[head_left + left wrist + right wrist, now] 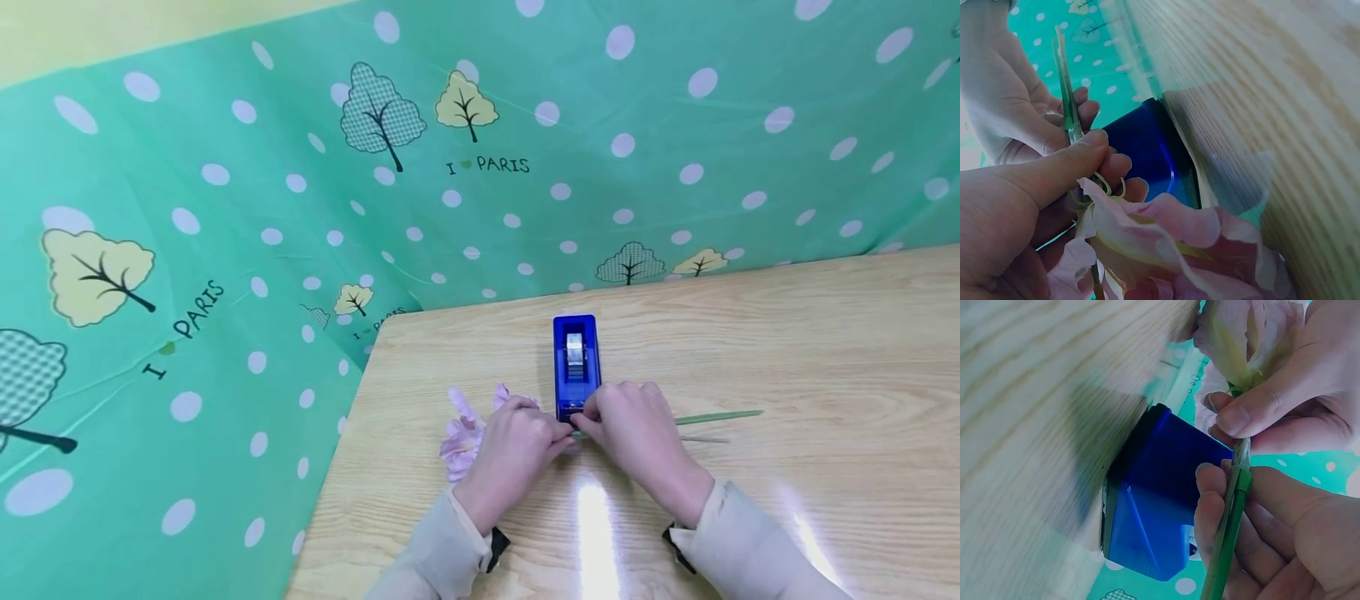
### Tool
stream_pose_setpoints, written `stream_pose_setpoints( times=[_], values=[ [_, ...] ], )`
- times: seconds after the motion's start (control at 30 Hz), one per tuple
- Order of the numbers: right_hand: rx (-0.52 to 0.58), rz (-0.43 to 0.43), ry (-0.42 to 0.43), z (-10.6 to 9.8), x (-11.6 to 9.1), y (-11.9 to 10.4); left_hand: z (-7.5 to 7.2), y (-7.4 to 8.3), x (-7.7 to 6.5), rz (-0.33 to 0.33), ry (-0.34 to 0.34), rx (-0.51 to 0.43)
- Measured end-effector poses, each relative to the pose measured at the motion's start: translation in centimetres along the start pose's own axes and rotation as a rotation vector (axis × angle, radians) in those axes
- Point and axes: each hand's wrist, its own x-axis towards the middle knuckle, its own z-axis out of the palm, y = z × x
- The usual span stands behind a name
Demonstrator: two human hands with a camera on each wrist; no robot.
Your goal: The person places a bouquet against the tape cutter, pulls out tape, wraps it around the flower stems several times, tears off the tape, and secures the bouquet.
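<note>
My left hand pinches the stem of a pale pink-purple artificial flower just below its bloom. Thumb and fingers of my right hand hold the green stems right beside that grip. A shiny clear band of tape wraps the stems between the two hands. Petals fill the lower part of the left wrist view. Just beyond the fingertips stands a blue tape dispenser with a roll of tape in it. The stems' free ends stick out to the right past my right hand.
The hands work over a light wood-grain table. A green cloth with white dots and printed trees hangs along the table's back and left sides. Light glares off the table in front of the hands.
</note>
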Motion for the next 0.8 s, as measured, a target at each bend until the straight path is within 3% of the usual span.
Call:
stream_pose_setpoints(
  times=[0.6,0.8],
  values=[
    [-0.05,0.024,0.021,-0.24,-0.25,0.03,0.06,0.27,0.09,0.002,0.012,-0.015],
    [-0.048,0.03,-0.016,-0.43,-0.34,0.22,0.1,0.46,0.2,0.021,0.002,0.002]
  ],
)
